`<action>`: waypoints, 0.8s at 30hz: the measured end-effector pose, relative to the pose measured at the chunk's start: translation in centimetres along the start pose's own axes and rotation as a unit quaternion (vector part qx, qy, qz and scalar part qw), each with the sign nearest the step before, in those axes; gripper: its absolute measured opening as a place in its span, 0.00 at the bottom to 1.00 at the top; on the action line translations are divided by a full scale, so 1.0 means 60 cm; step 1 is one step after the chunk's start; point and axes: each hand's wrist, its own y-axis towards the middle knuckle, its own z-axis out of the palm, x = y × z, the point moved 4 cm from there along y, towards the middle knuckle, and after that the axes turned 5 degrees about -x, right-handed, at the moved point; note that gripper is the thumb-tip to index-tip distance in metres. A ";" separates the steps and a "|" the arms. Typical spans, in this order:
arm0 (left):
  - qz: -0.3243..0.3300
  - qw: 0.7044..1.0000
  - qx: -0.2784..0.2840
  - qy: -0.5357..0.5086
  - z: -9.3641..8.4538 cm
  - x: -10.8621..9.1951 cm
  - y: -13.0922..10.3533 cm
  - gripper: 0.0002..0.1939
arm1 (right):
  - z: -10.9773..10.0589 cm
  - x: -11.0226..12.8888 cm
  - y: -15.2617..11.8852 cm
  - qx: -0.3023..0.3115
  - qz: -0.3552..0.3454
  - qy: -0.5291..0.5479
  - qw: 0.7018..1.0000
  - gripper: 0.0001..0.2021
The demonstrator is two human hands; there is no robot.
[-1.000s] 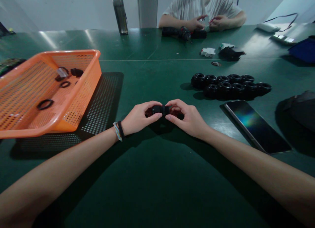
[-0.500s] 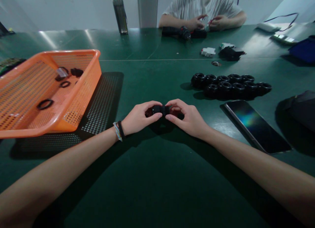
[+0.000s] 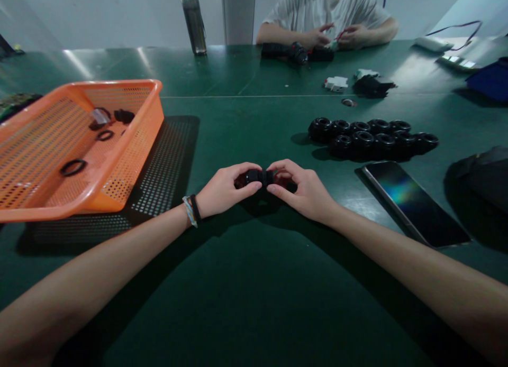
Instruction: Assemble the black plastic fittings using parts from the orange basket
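Between my hands lies a black cable gland, low over the green table. My left hand has thumb and fingers closed around its left part. At its right end my right hand pinches a narrow black ring against the body. My fingers hide both ends, and a dark piece shows beneath the right palm. Several similar black cable glands stand in two rows to the right, apart from my hands.
An orange perforated basket on the left holds black rings and small parts. A phone lies at right, beside a dark bag-like item. Farther back are a power drill, a bottle and another person's hands.
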 end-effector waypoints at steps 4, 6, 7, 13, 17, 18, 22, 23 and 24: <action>-0.001 1.000 -0.001 -0.004 0.000 0.003 0.000 0.18 | 0.000 -0.001 0.000 -0.002 0.002 -0.002 1.000 0.10; 0.001 1.000 -0.001 -0.003 0.000 0.003 0.000 0.18 | 0.001 -0.001 0.000 -0.001 0.001 0.001 1.000 0.09; 0.003 1.000 -0.001 -0.003 0.000 0.003 0.000 0.18 | 0.001 0.000 0.000 0.000 0.001 0.003 1.000 0.09; 0.004 1.000 -0.001 0.002 0.000 0.002 0.000 0.18 | 0.000 0.001 0.000 0.001 0.001 0.005 1.000 0.09; 0.009 1.000 0.001 -0.002 0.000 0.002 0.000 0.18 | 0.000 0.002 0.000 0.002 0.002 0.007 1.000 0.09; 0.010 1.000 0.001 -0.002 0.000 0.001 0.000 0.18 | 0.000 0.002 0.000 0.003 0.003 0.008 1.000 0.09; 0.010 1.000 0.001 -0.003 0.000 -0.001 0.001 0.18 | 0.000 0.002 0.000 0.003 0.004 0.003 1.000 0.09; 0.011 1.000 0.001 -0.004 0.000 -0.001 0.000 0.18 | 0.000 0.002 0.000 0.004 0.003 0.001 1.000 0.09; 0.011 1.000 0.001 -0.003 0.000 -0.001 0.000 0.18 | 0.000 0.002 0.000 0.004 0.002 0.000 1.000 0.09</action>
